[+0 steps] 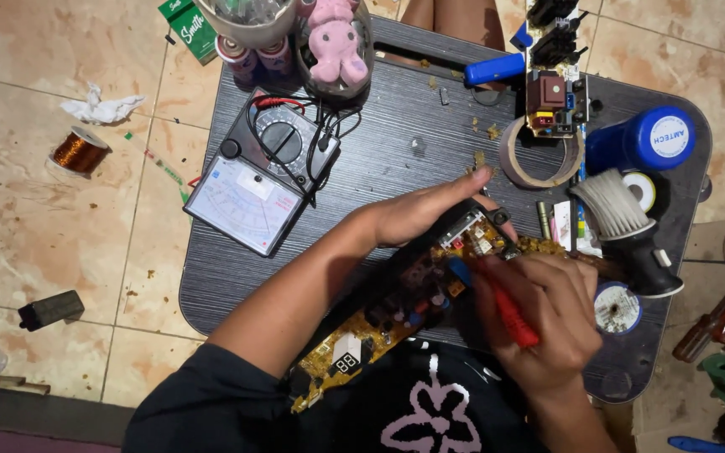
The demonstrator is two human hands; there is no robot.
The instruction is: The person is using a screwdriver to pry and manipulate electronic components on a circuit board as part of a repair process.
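Observation:
A long yellow-brown circuit board (379,323) with many small parts and a small digit display lies slanted over the near edge of a dark table (388,151). My left hand (425,210) rests on the board's far end and holds it there. My right hand (551,315) grips a red test probe (509,315), whose tip points at the parts near the board's upper end. An analog multimeter (258,180) with black and red leads lies to the left on the table.
On the table's right stand a white-bristled brush (627,226), a blue can (644,141), a tape ring (539,155) and a second small board (551,92). A pink toy (335,42) sits at the back. A copper wire spool (79,151) and screwdrivers (719,319) lie on the tiled floor.

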